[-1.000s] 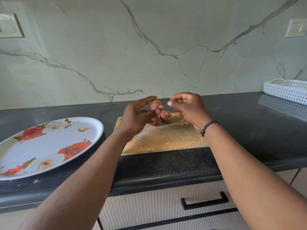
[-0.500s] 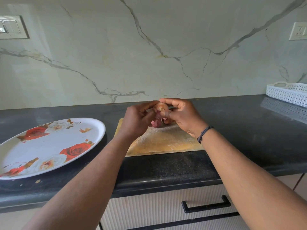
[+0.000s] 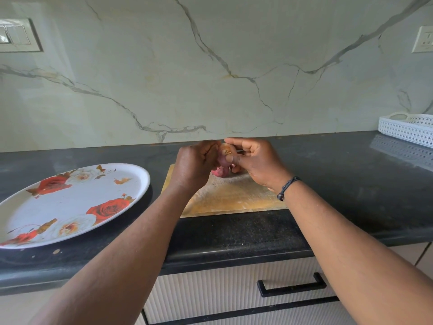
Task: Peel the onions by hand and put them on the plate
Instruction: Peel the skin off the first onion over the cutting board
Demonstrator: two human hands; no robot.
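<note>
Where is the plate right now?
The plate sits on the dark counter at the left, beside the wooden board, with no onions on it.

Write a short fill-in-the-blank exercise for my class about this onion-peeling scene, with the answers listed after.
1. Both hands, left hand and right hand, hold one small ____ above the chopping board.
2. The plate is printed with red ____.
3. The board is made of ____.
4. A dark band sits on the ____ wrist.

Answers: onion; roses; wood; right

Both forearms are bare, and a dark cord bracelet (image 3: 287, 188) circles the right wrist.
</note>
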